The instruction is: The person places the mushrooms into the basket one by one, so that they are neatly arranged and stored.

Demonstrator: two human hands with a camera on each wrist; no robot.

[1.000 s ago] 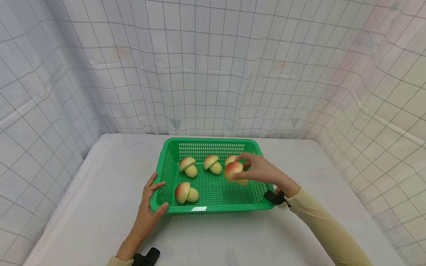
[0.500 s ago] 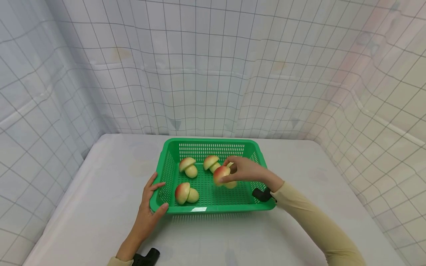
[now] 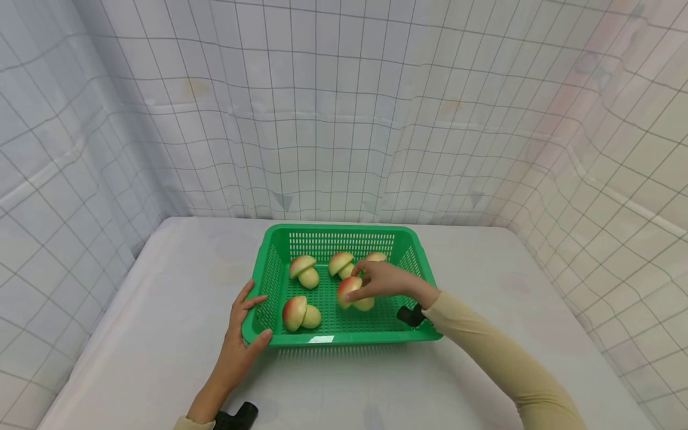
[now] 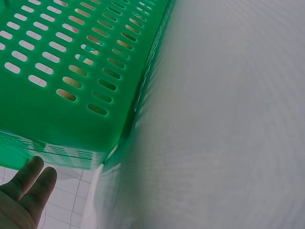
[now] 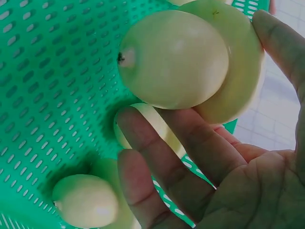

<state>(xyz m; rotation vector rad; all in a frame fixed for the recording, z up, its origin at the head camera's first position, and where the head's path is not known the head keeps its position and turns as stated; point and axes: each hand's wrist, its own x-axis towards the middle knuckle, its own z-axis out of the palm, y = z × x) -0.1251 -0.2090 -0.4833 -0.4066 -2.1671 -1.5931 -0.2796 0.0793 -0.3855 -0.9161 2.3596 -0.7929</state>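
Note:
In the head view my right hand (image 3: 383, 279) pinches a toy mushroom (image 3: 362, 303), with a red-yellow cap and pale stem, low inside the green plastic basket (image 3: 371, 337). The right wrist view shows that mushroom (image 5: 174, 59) between thumb and fingers, its round stem end facing the camera. Other toy mushrooms lie in the basket: one at back left (image 3: 307, 276), one at back middle (image 3: 340, 261), one at front left (image 3: 301, 313), and one at back right, partly hidden by my hand. My left hand (image 3: 236, 334) rests against the basket's front left corner, fingers extended.
The basket, with slotted walls, stands on a table with a white cloth (image 3: 161, 298). Grid-patterned white curtains (image 3: 333, 119) hang behind the table and on both sides. A black wrist device (image 3: 411, 315) on my right arm hangs over the basket's right part.
My right hand has carried the mushroom leftward and lower, from the basket's right side toward its middle. The back right mushroom shows behind the hand. My left hand and the basket stay put.

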